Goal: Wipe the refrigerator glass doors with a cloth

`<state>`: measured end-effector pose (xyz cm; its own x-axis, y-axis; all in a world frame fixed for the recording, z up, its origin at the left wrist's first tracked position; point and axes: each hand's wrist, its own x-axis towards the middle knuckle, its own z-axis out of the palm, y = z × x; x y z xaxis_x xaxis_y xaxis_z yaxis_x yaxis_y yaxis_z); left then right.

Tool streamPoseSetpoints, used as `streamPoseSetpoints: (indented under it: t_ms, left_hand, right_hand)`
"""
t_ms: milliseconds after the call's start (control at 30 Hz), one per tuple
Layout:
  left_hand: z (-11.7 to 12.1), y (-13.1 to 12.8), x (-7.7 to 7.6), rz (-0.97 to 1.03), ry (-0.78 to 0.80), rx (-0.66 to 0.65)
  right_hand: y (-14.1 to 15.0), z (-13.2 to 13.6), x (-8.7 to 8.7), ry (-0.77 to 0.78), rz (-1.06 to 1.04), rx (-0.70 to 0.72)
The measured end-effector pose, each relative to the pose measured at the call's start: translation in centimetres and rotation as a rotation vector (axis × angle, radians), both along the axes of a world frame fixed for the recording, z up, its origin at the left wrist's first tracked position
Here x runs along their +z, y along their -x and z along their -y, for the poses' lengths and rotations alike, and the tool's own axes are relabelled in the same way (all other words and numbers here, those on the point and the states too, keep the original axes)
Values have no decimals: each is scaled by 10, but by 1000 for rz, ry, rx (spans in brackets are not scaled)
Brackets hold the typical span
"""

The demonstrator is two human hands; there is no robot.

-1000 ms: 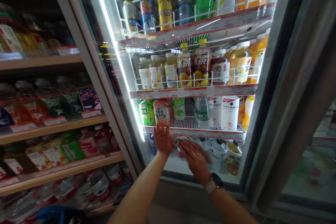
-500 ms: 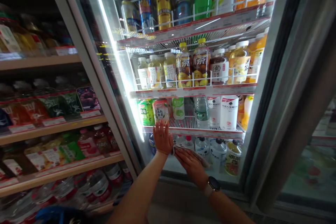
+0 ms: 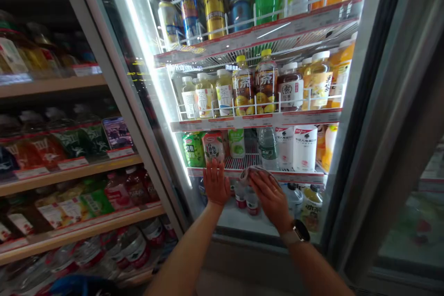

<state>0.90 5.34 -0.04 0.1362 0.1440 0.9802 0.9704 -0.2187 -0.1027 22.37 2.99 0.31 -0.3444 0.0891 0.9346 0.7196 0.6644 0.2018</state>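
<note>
Both arms reach forward to the glass door [image 3: 231, 219] of a lit drinks cooler. Palm forward with fingers up, my left hand [image 3: 217, 184] lies flat against the glass, holding nothing. It appears in front of a red passion fruit tea carton [image 3: 213, 144]. To its right, my right hand [image 3: 272, 196], wearing a watch [image 3: 300, 230], presses a greyish-pink cloth [image 3: 246, 174] on the glass. Most of the cloth is hidden under the fingers. Behind it show the lower shelf edge and a clear bottle with a green label [image 3: 268, 149].
Cooler shelves hold cans [image 3: 214, 11], yellow-capped tea bottles [image 3: 266, 82] and white bottles [image 3: 305, 149]. Wooden shelves [image 3: 93, 166] at left carry more drinks and a phone-like screen [image 3: 118, 133]. A metal frame [image 3: 378, 115] borders the door at right. Something blue [image 3: 78, 284] sits at bottom left.
My right hand has slid right and upward over the glass with the cloth, away from my left hand. The left hand remains almost in place.
</note>
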Motion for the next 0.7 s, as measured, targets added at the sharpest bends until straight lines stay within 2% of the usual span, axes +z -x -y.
streamPoseSetpoints:
  t_ms: [167, 333, 500, 700]
  left_hand:
    - [-1, -1, 0, 12, -12, -7]
    - [0, -2, -1, 5, -15, 20]
    - [2, -3, 2, -3, -25, 15]
    - [2, -3, 2, -6, -25, 20]
  right_hand:
    - [-14, -5, 32, -58, -328, -107]
    - [-5, -6, 41, -46, -500, -137]
    - [21, -4, 25, -12, -408, -127]
    - [33, 1, -14, 78, -108, -5]
